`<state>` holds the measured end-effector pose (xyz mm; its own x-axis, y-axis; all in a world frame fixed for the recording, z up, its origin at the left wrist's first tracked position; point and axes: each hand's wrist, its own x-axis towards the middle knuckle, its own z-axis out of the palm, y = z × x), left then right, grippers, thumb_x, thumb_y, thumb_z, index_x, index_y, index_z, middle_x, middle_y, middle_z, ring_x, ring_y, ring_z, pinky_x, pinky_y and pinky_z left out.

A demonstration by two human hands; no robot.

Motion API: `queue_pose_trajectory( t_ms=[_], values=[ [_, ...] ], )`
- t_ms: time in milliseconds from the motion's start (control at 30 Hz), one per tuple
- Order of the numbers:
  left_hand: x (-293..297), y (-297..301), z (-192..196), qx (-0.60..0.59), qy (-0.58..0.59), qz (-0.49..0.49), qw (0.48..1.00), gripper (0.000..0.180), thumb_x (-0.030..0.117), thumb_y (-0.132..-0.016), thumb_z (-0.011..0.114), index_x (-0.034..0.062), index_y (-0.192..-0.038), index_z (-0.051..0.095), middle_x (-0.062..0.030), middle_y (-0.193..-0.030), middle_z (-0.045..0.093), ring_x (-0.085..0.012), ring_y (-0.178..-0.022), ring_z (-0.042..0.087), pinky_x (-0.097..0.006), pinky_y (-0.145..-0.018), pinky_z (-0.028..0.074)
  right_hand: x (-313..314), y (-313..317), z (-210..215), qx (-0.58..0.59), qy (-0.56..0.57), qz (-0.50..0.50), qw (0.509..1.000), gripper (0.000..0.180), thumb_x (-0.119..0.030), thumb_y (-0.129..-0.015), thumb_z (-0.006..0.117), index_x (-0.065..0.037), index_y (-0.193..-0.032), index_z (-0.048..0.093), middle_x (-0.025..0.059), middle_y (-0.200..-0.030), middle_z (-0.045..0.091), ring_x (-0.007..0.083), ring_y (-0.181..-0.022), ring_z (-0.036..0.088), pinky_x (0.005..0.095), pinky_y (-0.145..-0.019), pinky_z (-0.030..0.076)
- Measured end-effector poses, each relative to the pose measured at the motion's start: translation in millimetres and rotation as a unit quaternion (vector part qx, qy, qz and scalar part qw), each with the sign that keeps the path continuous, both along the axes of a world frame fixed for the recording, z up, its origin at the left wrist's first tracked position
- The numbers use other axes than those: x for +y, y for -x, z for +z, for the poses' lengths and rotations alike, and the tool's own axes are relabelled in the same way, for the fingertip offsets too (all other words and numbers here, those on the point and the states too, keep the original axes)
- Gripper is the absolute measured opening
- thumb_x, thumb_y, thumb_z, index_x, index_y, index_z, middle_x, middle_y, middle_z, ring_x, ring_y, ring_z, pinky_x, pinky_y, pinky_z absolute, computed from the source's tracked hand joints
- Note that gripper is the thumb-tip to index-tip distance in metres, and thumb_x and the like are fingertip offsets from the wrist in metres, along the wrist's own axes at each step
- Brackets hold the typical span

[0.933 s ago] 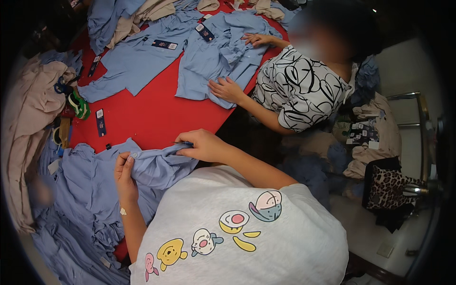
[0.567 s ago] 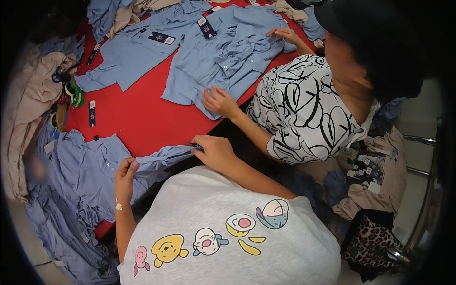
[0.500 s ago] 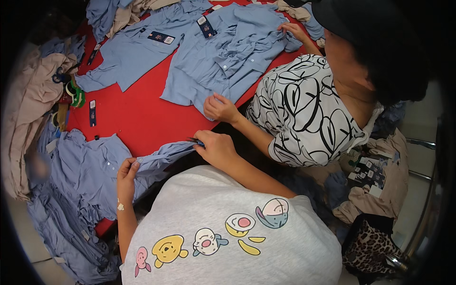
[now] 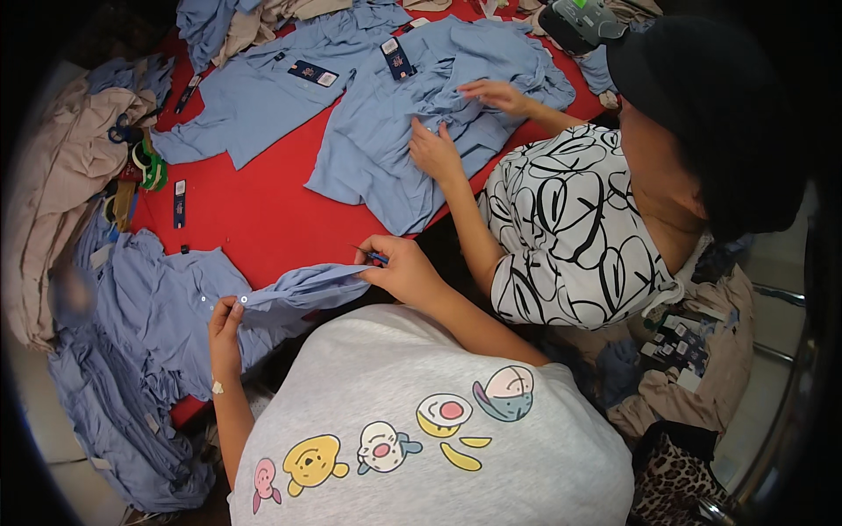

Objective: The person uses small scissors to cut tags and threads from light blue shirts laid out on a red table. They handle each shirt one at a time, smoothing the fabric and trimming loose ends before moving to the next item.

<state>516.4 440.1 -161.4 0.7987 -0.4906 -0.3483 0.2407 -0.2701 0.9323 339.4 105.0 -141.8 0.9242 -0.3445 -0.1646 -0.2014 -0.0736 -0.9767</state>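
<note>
A light blue buttoned shirt [image 4: 303, 285] is stretched between my two hands at the table's near edge, its lower part hanging below. My left hand [image 4: 226, 323] is closed on the shirt, thumb and fingers pinching it beside a small white button. My right hand [image 4: 399, 267] is closed around small blue-handled snips [image 4: 375, 258] and also grips the shirt's other end. The snips' thin dark tip pokes out past the fingers; the rest is hidden in the hand.
A co-worker's hands [image 4: 438, 151] rest on another blue shirt [image 4: 386, 131] on the red table [image 4: 263, 206]. Tags [image 4: 314, 73], tape rolls [image 4: 151, 167] and dark scissors [image 4: 119, 130] lie about. Beige garments [image 4: 57, 184] and blue garments [image 4: 114, 438] are heaped at left.
The stretched edge of the shirt has shifted a little, and my left hand now sits right by a button. The co-worker's hands have come together over the middle of their shirt.
</note>
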Motion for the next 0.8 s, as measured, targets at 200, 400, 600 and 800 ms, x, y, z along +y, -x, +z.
queue_pose_trajectory(
  t_ms=[200,400,600,800],
  values=[
    [28,-16,-4,0.074,0.135,0.068,0.986,0.013,0.020,-0.107,0.061,0.0083,-0.110,0.065,0.0046,-0.101,0.062,-0.0055,-0.094,0.053,-0.024,-0.087,0.040,28,-34,15,-0.036,-0.081,-0.003,0.996,0.017,-0.015,-0.098,0.073,0.001,-0.097,0.067,-0.0037,-0.076,0.059,0.0029,-0.074,0.050,0.0228,-0.065,0.042],
    [61,-34,2,0.047,0.167,0.121,0.978,0.016,0.022,-0.109,0.057,0.0075,-0.110,0.063,0.0041,-0.100,0.062,-0.0053,-0.095,0.054,-0.023,-0.089,0.042,78,-79,40,-0.042,0.021,-0.091,0.995,0.027,-0.024,-0.105,0.066,0.002,-0.096,0.064,-0.0041,-0.072,0.049,0.0034,-0.071,0.042,0.0241,-0.062,0.037],
    [128,-58,-11,0.068,0.179,0.107,0.976,0.018,0.024,-0.109,0.056,0.0075,-0.107,0.062,0.0039,-0.100,0.062,-0.0055,-0.094,0.054,-0.023,-0.089,0.041,136,-121,55,-0.055,0.072,-0.074,0.993,0.032,-0.027,-0.105,0.066,0.001,-0.091,0.063,-0.0012,-0.068,0.043,0.0047,-0.068,0.038,0.0264,-0.059,0.034],
    [177,-73,-28,0.076,0.181,0.123,0.973,0.021,0.027,-0.110,0.056,0.0074,-0.105,0.061,0.0036,-0.098,0.062,-0.0056,-0.093,0.053,-0.023,-0.087,0.041,184,-165,53,-0.095,0.111,-0.045,0.988,0.034,-0.026,-0.106,0.065,0.000,-0.084,0.059,-0.0014,-0.067,0.041,0.0050,-0.065,0.035,0.0278,-0.055,0.031]
  ],
)
